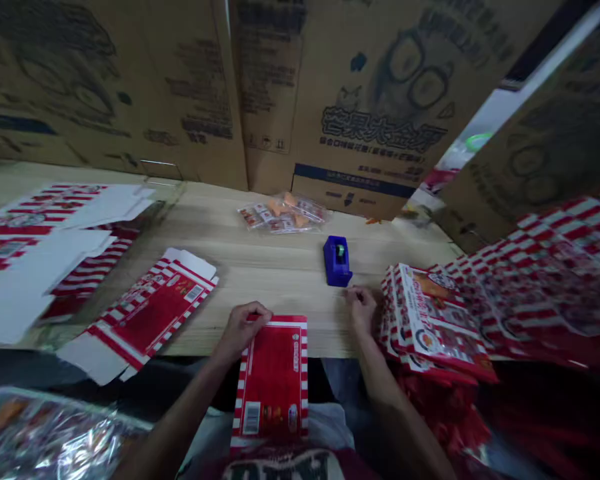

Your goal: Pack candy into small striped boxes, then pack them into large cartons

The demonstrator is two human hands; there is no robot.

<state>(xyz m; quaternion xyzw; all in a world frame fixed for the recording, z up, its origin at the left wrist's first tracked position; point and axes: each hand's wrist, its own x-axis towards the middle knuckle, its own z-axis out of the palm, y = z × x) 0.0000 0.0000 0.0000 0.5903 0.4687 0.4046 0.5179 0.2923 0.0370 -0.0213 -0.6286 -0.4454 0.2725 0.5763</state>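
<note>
One red box (275, 373) pinched at a corner by the left hand (243, 327), right hand (362, 308) beside the tape dispenser (337, 263)

From my end I see the red box centred low in the head view, its barcode side up. Its top end lies at the near edge of the table (275, 293), and the rest reaches back over the lap toward the shirt (285, 467). The left fingers curl over its upper left corner and grip it there; the printed panel runs down and to the right of them, uncovered.

I have the right hand well apart from that box, off to its upper right. Its fingers are bent inward, with the tips just by the near end of the blue tape dispenser. I cannot tell whether they touch it or pinch a bit of tape.

Left of the left hand, an open box (167, 307) lies slantwise across the table edge, white flaps out at both ends. Farther left I see flat cartons (10, 280) and, below them, a tray (80, 404) of shiny wrapped goods. Clear packets (290, 215) lie beyond the dispenser, toward the tall cardboard (350, 100). Just right of the right hand stands a stack of striped boxes (425, 313).
</note>
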